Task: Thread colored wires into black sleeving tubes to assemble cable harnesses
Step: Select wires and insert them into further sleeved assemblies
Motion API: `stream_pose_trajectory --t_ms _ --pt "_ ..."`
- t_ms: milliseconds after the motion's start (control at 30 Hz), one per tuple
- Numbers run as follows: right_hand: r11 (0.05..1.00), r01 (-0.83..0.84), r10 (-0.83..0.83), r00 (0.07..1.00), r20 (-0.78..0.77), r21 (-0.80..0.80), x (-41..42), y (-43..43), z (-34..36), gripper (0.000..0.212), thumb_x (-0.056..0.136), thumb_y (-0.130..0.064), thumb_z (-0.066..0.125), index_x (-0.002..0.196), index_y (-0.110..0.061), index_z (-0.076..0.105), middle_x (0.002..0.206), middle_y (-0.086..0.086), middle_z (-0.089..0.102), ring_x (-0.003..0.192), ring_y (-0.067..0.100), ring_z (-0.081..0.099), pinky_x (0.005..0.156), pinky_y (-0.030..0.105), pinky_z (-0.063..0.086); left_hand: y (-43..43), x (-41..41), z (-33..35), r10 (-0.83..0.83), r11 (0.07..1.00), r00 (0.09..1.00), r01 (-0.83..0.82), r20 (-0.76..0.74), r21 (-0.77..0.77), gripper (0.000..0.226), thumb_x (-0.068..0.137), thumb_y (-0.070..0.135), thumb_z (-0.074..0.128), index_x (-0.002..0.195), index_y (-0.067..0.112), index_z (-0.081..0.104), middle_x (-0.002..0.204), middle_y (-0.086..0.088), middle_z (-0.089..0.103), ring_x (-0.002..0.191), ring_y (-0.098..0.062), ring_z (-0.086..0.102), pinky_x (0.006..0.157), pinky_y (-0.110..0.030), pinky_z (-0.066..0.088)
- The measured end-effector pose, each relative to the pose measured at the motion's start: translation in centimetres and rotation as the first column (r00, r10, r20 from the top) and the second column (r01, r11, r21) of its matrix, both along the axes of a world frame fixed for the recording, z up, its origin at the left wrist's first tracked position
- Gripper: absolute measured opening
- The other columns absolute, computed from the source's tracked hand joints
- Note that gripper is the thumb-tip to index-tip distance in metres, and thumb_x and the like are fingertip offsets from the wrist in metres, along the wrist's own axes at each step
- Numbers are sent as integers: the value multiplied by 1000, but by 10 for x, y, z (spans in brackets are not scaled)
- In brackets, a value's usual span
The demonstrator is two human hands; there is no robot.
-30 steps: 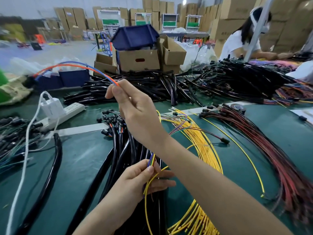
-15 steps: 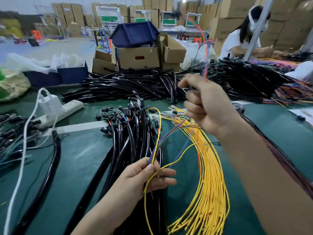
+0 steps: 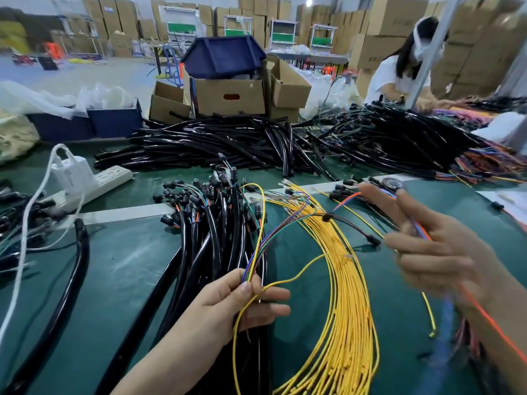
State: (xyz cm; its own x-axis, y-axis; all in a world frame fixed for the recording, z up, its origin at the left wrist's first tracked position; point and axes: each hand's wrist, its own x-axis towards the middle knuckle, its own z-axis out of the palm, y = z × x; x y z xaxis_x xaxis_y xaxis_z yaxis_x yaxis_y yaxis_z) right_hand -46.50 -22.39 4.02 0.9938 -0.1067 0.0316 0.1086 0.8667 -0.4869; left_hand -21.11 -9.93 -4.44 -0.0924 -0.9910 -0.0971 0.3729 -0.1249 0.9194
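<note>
The left hand (image 3: 228, 303) pinches a thin bunch of coloured wires (image 3: 258, 246), yellow, blue, green and brown, between thumb and fingers near the counter's near edge. One yellow strand loops loosely below the grip. The right hand (image 3: 436, 252) is motion-blurred, its fingers spread. An orange and blue wire pair (image 3: 421, 230) runs across them, and I cannot tell whether they grip it.

Under the left hand lies a sheaf of glossy black sleeving tubes (image 3: 216, 243), smooth and round, with wire ends and small black connectors poking out of their far ends. Beside it a thick bundle of matte yellow wires (image 3: 348, 295) curves toward the near edge.

The counter (image 3: 128, 266) has a dull dark-green surface with a pale strip across it. A white power strip (image 3: 94, 186) sits toward its left edge, and a loose heap of cut black tubing (image 3: 228, 146) lies along the far edge.

Behind that, an open cardboard box (image 3: 231, 95) carries an upturned blue plastic bin (image 3: 222, 57). Stacked cartons line the room's back wall. Another person (image 3: 399, 69) works at the far right corner.
</note>
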Motion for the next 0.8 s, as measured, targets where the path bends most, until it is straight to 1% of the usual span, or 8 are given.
stream_pose_trajectory --t_ms 33,100,167,333,467,633,700,800 --pt "1000 -22 22 1000 -5 -17 -2 -1 0 46 102 -40 31 146 -34 18 68 16 46 43 17 48 37 24 29 0 0 0 3 1000 1000 -3 3 4 16 88 23 51 89 8 56 106 -20 70 93 -32 70 75 -28 55" --pt "976 35 -82 973 -217 -214 1 3 -11 43 99 -47 35 142 -43 34 109 27 61 48 23 61 32 24 40 0 1 -1 1 1000 1000 -1 2 1 15 92 24 56 89 8 56 107 -19 70 92 -32 70 75 -28 55" --pt "891 69 -297 836 -462 -448 7 14 -29 43 94 -54 36 134 -46 46 128 19 59 54 26 66 29 20 42 1 1 -1 -7 1000 1000 7 -11 -9 15 92 22 57 90 7 54 107 -20 69 91 -32 70 75 -29 56" --pt "752 373 -647 574 -501 -544 26 19 -58 44 86 -41 48 123 -22 64 130 -13 59 98 34 68 44 29 52 1 -1 3 2 1000 1000 -2 11 -3 14 85 24 63 87 11 60 105 -19 70 86 -29 71 72 -27 56" --pt "681 510 -732 496 -467 -525 37 6 -56 39 98 -31 42 119 -6 64 123 -5 65 99 31 68 60 35 57 2 -3 5 15 1000 1000 -15 5 6 18 83 23 52 89 6 55 103 -19 71 84 -30 71 72 -28 57" --pt "406 259 -896 299 -327 -876 42 -28 -36 28 101 -28 40 105 -17 65 116 -14 63 91 24 67 71 38 60 2 -5 7 13 1000 999 -12 -44 24 14 81 18 48 84 5 51 108 -20 69 94 -32 70 72 -29 57" --pt "405 157 -891 286 -352 -901 37 -42 -29 29 102 -28 39 106 -16 65 112 -14 61 86 26 66 75 39 57 2 -5 7 17 1000 999 -17 -34 16 13 81 18 48 83 5 49 110 -18 69 100 -32 68 76 -30 58" --pt "446 -56 -859 254 -445 -893 24 -56 -16 37 103 -37 31 119 -20 60 113 6 65 77 34 67 70 37 55 1 -5 7 47 999 998 -46 -45 12 12 81 17 48 83 5 50 110 -18 69 103 -29 67 75 -28 57"
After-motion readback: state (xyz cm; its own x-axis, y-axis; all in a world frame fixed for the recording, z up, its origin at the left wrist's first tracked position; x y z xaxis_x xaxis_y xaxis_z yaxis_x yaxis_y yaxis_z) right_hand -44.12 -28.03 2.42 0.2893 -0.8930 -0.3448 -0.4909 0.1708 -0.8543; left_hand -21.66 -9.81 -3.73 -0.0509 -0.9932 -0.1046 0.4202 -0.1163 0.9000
